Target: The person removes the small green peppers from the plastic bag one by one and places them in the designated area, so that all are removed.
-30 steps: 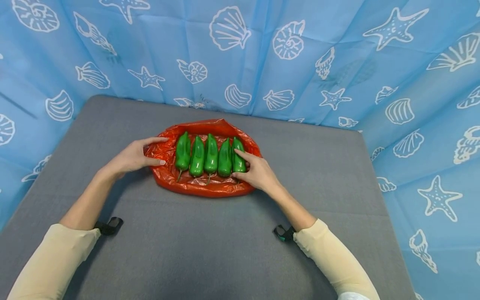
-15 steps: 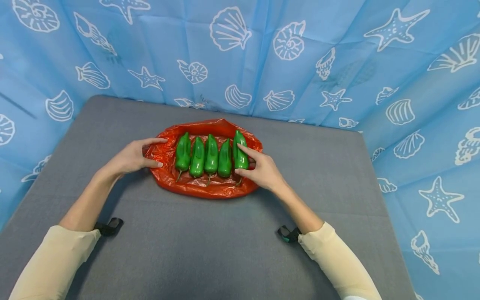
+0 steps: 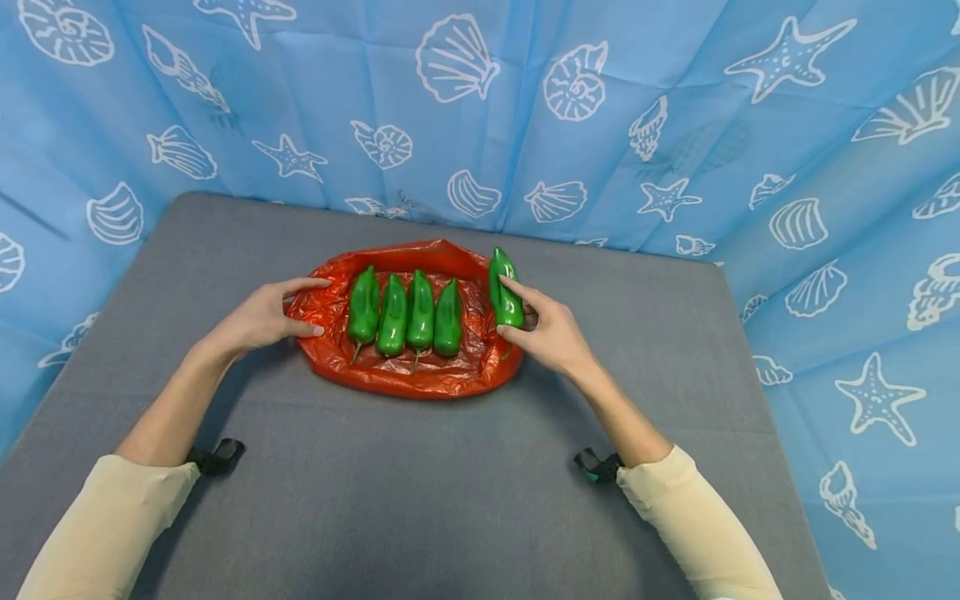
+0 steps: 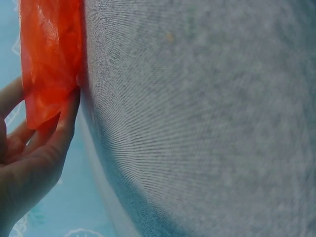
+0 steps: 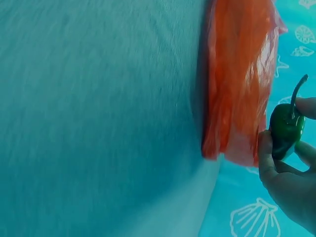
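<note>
An open red plastic bag (image 3: 420, 385) lies spread in an oval, with several green peppers (image 3: 392, 315) side by side in it. Over its right rim, my right hand (image 3: 553, 335) holds one more green pepper (image 3: 506, 290) between thumb and fingers. From the right wrist view, this pepper (image 5: 286, 129) shows its curved stem and stands beside the bag's upper edge. At the opposite end, my left hand (image 3: 258, 318) grips the bag's left side. There the left wrist view has fingers and thumb around the red plastic (image 4: 52, 54), some fingers partly hidden by it.
The grey table (image 3: 405, 483) spreads around the bag, its far edge behind it. A blue curtain (image 3: 517, 125) with white shells and starfish hangs along the back and sides. Each wrist wears a black camera band (image 3: 217, 457).
My right hand has lifted the rightmost green pepper from the row and moved it right and slightly away, to the bag's right rim. The left hand stays at the bag's left end.
</note>
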Demonstrator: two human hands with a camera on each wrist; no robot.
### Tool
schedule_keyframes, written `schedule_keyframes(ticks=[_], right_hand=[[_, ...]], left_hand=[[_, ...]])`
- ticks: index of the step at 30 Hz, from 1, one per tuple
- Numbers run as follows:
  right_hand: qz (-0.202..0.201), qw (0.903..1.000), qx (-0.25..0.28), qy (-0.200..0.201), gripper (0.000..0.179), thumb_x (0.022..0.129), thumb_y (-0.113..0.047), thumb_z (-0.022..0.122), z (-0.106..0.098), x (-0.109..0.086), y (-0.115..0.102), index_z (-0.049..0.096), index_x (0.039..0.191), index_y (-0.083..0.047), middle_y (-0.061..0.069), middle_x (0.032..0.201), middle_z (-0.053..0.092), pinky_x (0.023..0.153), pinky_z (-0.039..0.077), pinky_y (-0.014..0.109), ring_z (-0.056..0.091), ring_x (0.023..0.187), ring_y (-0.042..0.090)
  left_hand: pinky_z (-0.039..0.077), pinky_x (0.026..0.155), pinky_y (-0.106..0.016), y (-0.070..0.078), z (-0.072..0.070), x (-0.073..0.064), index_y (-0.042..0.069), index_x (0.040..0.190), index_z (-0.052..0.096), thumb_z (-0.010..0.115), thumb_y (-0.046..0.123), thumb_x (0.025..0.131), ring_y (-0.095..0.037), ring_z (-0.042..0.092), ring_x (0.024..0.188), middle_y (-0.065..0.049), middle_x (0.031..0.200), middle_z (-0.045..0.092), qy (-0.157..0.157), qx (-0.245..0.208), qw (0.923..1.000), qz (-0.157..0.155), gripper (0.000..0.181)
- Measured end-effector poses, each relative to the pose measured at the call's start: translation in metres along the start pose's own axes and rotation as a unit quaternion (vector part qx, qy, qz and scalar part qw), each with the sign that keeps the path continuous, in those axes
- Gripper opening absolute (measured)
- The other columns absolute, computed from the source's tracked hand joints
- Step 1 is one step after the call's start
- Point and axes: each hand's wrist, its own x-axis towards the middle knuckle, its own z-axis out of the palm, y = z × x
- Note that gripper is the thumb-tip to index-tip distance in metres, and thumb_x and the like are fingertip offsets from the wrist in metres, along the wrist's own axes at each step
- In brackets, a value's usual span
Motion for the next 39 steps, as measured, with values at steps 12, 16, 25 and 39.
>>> schedule_keyframes(ticks=[12, 16, 25, 39], right_hand=[[0.039, 0.9988, -0.012, 0.025, 0.072, 0.089, -0.009, 0.073, -0.031, -0.001, 0.013, 0.042, 0.152, -0.026, 0.020, 0.138, 0.051, 0.089, 0.052, 0.042, 0.063, 0.109, 0.031], [0.043, 0.9984, -0.017, 0.033, 0.072, 0.090, -0.011, 0.073, -0.040, 0.002, 0.024, 0.041, 0.153, -0.025, 0.022, 0.136, 0.053, 0.088, 0.053, 0.044, 0.064, 0.110, 0.031], [0.062, 0.9963, -0.034, 0.050, 0.067, 0.091, -0.016, 0.073, -0.050, 0.009, 0.043, 0.044, 0.151, -0.024, 0.025, 0.128, 0.060, 0.084, 0.053, 0.045, 0.065, 0.109, 0.031], [0.090, 0.9918, -0.041, 0.081, 0.069, 0.091, -0.014, 0.073, -0.062, 0.021, 0.071, 0.042, 0.152, -0.021, 0.029, 0.129, 0.059, 0.083, 0.054, 0.041, 0.063, 0.114, 0.035]], left_hand=[[0.024, 0.109, -0.064, -0.001, 0.000, 0.000, 0.012, 0.155, 0.035, 0.075, 0.008, 0.088, -0.049, 0.023, 0.142, -0.028, 0.159, 0.020, 0.006, 0.004, 1.0000, 0.003, 0.078], [0.025, 0.108, -0.064, 0.000, 0.001, 0.000, 0.012, 0.155, 0.035, 0.075, 0.009, 0.088, -0.049, 0.023, 0.142, -0.028, 0.159, 0.020, 0.005, 0.006, 1.0000, -0.002, 0.078], [0.026, 0.107, -0.064, -0.002, 0.002, -0.001, 0.011, 0.154, 0.035, 0.074, 0.009, 0.089, -0.048, 0.023, 0.141, -0.028, 0.159, 0.020, 0.005, 0.002, 1.0000, -0.004, 0.076], [0.026, 0.108, -0.064, 0.000, 0.001, -0.004, 0.013, 0.156, 0.032, 0.074, 0.011, 0.090, -0.047, 0.025, 0.141, -0.027, 0.158, 0.022, 0.010, -0.008, 0.9999, -0.006, 0.078]])
